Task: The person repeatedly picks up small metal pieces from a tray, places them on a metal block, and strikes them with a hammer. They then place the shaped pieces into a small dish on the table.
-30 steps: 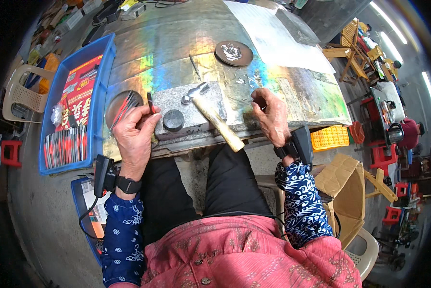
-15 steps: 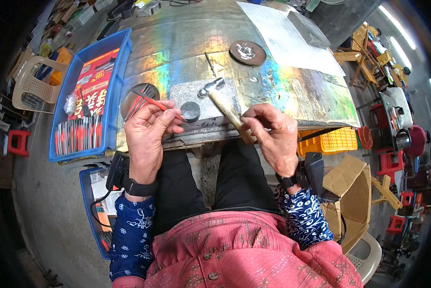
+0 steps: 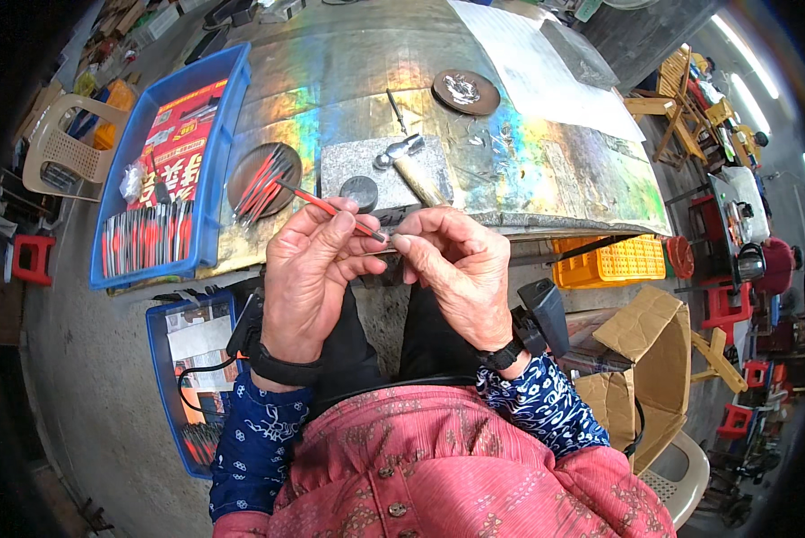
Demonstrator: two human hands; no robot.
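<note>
A slim red and black rod (image 3: 315, 200), pointed like a pencil or small hand tool, lies in my left hand (image 3: 302, 278), pinched between thumb and fingers. Its near end reaches the fingertips of my right hand (image 3: 461, 273), which are pressed together there; anything small between them is hidden. Just beyond my hands, a speckled stone slab (image 3: 339, 157) bears a dark round block (image 3: 360, 191) and a hammer (image 3: 417, 181) with a wooden handle. Left of the slab, a brown round dish (image 3: 235, 179) holds several similar red and black rods (image 3: 263, 186).
On the table's left, a blue tray (image 3: 226, 148) contains rows of rods and a red printed package. Another brown dish (image 3: 488, 100) has small pale pieces. White sheets (image 3: 532, 85) cover the far right. Below are a yellow crate (image 3: 613, 260), an open carton (image 3: 658, 359) and a second blue bin (image 3: 158, 345).
My right hand has left the hammer's handle and moved left to the rod's end. My left hand has shifted right with the rod, so the two hands now meet.
</note>
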